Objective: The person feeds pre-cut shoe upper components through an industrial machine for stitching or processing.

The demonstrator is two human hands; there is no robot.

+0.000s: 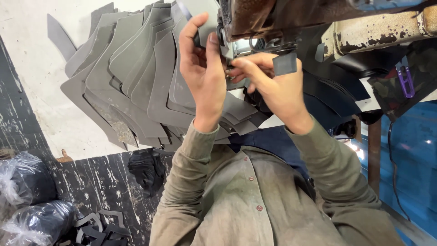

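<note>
A small dark grey cut piece of sheet material (285, 64) is pinched between the fingers (255, 61) of the right hand (273, 86), just under the rusty sewing machine head (255, 18) at 12 o'clock. The left hand (202, 68) is curled around another grey piece's edge (185, 10). A fanned stack of grey cut panels (132, 77) covers the white bench (27, 68) at 9 o'clock. Clear plastic bags of dark material (25, 191) lie at 8 o'clock.
</note>
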